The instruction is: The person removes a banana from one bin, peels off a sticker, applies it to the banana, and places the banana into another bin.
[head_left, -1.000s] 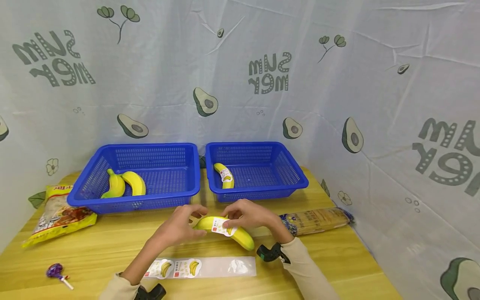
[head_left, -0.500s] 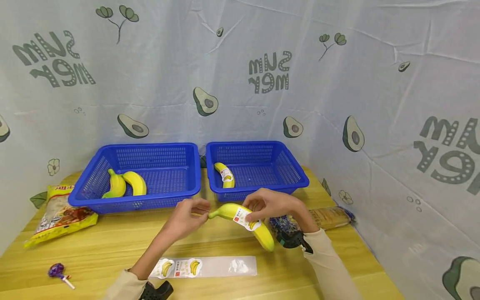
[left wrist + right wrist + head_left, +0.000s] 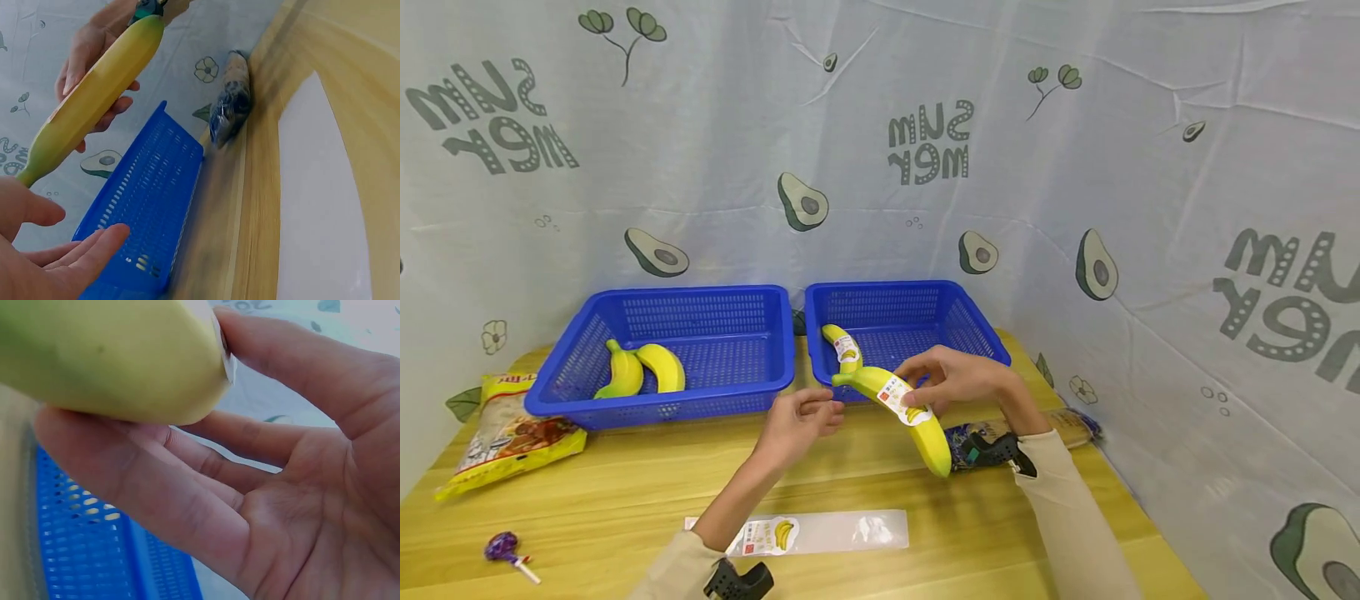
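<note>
My right hand [image 3: 951, 377] holds a yellow banana [image 3: 931, 438] aloft, overlapping the near wall of the right blue basket [image 3: 913, 287]. Its thumb presses a white label [image 3: 904, 400] printed with bananas; in the right wrist view, fingers [image 3: 156, 494] support the fruit from below. The stem points left, towards my left hand [image 3: 795, 427], which is apart from it with relaxed fingers and holds nothing. In the left wrist view the banana [image 3: 97, 94] slants across, its green stem end near my left thumb. Another labelled banana [image 3: 842, 343] lies inside the right basket.
Two unlabelled bananas, one left [image 3: 625, 371] and one right [image 3: 664, 368], lie in the left blue basket [image 3: 700, 404]. A label strip [image 3: 842, 532] lies in front, partly behind my left arm. Around are a yellow food bag [image 3: 512, 433], a lollipop [image 3: 503, 547] and a long packet [image 3: 1067, 427].
My right hand has raised the banana and carried it away from me, towards the right basket. My left hand has come off the banana and moved slightly right.
</note>
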Tool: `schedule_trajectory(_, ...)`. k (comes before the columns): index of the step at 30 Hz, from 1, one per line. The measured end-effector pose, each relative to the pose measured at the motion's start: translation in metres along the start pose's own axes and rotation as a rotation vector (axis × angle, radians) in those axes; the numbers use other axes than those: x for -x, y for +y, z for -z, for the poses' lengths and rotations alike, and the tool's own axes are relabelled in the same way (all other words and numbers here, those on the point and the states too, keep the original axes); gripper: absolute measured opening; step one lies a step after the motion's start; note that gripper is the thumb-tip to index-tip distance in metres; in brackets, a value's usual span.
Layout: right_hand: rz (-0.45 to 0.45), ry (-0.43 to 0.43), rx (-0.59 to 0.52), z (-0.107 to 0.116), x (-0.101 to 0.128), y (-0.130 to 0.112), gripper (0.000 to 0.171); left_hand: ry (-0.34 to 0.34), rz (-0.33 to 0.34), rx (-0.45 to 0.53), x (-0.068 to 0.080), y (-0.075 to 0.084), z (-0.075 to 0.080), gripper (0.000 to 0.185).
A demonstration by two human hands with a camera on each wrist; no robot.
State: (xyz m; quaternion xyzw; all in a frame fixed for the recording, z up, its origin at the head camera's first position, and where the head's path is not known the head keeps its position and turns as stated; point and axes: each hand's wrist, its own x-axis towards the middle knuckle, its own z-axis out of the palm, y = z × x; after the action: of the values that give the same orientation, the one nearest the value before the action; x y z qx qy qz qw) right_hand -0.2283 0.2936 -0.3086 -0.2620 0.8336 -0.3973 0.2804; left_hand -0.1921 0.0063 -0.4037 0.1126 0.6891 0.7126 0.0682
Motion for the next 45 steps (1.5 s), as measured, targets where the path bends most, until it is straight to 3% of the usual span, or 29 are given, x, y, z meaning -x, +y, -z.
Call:
schedule_trajectory(5, -0.020, 0.004, 0.020, 0.017, -0.006, -0.006, 0.039, 0.036, 0.052, 0.171, -0.005, -0.002, -0.005, 0.035)
schedule_trajectory(10, -0.051, 0.022, -0.002, 0.032, -0.020, -0.013, 0.039, 0.080, 0.082, 0.272, -0.009, -0.005, -0.007, 0.034)
schedule_trajectory(17, -0.100, 0.095, -0.044, 0.050, -0.043, -0.014, 0.042, 0.126, 0.092, 0.343, -0.013, -0.010, -0.010, 0.032)
schedule_trajectory(26, -0.134, 0.192, -0.063, 0.070, -0.070, -0.005, 0.045, 0.188, 0.167, 0.460, -0.026, -0.013, -0.014, 0.032)
schedule_trajectory(35, -0.206, 0.208, -0.178, 0.087, -0.096, 0.012, 0.068, 0.244, 0.195, 0.570, -0.034, -0.013, -0.015, 0.030)
schedule_trajectory(45, -0.232, 0.190, -0.181, 0.093, -0.124, 0.034, 0.070, 0.308, 0.231, 0.662, -0.036, -0.012, -0.020, 0.028)
